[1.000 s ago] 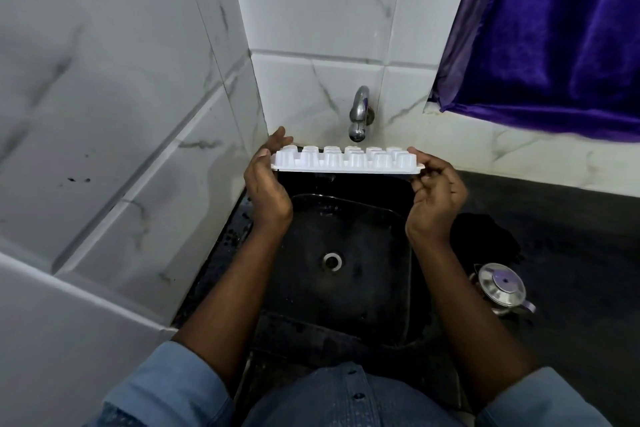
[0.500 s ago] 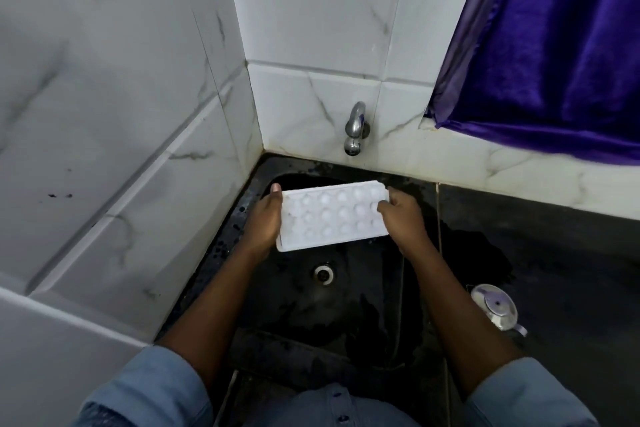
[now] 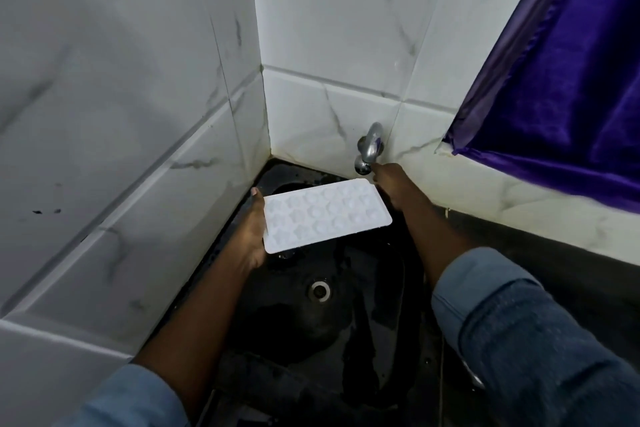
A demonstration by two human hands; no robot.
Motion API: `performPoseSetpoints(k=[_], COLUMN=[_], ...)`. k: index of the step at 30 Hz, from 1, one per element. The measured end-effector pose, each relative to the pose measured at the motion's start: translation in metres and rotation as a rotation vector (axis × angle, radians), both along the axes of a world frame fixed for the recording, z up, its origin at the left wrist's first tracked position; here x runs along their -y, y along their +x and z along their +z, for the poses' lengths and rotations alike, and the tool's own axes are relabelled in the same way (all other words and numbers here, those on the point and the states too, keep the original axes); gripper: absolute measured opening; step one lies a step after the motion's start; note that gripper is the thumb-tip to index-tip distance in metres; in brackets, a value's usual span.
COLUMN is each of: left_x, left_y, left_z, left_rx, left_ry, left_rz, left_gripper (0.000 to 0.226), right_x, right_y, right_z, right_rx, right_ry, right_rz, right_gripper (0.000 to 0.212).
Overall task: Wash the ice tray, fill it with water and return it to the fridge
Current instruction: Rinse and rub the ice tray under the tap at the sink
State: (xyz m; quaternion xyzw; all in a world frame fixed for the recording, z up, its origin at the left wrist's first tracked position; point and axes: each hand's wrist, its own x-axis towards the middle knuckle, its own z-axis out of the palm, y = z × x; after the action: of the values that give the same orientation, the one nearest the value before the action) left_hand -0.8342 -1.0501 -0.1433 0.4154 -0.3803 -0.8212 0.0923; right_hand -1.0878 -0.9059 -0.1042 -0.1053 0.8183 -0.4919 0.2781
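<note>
Black sink (image 3: 346, 333) is sitting tight in the tiled corner, its basin glistening wet, round metal drain (image 3: 319, 290) showing at the middle. Dark countertop (image 3: 588, 288) is running off to the right.

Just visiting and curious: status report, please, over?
Left hand holds ice tray over sink. Right hand at tap, grip unclear. No water seen running. No obstruction seen.

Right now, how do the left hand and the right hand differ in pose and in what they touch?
The left hand holds the ice tray by its short end; the right hand does not hold it. The left hand sits low over the sink; the right hand reaches up to the tap. Both arms wear blue sleeves.
</note>
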Motion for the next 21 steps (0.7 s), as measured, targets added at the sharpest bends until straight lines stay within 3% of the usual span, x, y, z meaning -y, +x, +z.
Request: performPoseSetpoints(k=[7,10,16,21], left_x=[0.006,0.006,0.004,0.005], left_y=[0.004,0.004,0.003,-0.002], left_z=[-0.006,-0.006,-0.005,-0.005], left_rx=[-0.068,-0.089,-0.112,-0.088], left_ry=[0.083,0.101,0.099,0.084], left_rz=[-0.001,0.002,0.002,0.007], left_gripper=[0.095,0.095,0.100,0.101], right_x=[0.021,0.024,0.024,0.021], right_y=[-0.012,-0.016,-0.022,-0.023], right_z=[-0.001,-0.001,-0.005,-0.008], right_rx=[-0.062,0.003,-0.094,-0.042], right_ry=[0.032,-0.030,-0.011,-0.031], right_rz=[0.067,0.001,-0.050,-0.081], right_gripper=[0.010,0.020,0.022,0.028])
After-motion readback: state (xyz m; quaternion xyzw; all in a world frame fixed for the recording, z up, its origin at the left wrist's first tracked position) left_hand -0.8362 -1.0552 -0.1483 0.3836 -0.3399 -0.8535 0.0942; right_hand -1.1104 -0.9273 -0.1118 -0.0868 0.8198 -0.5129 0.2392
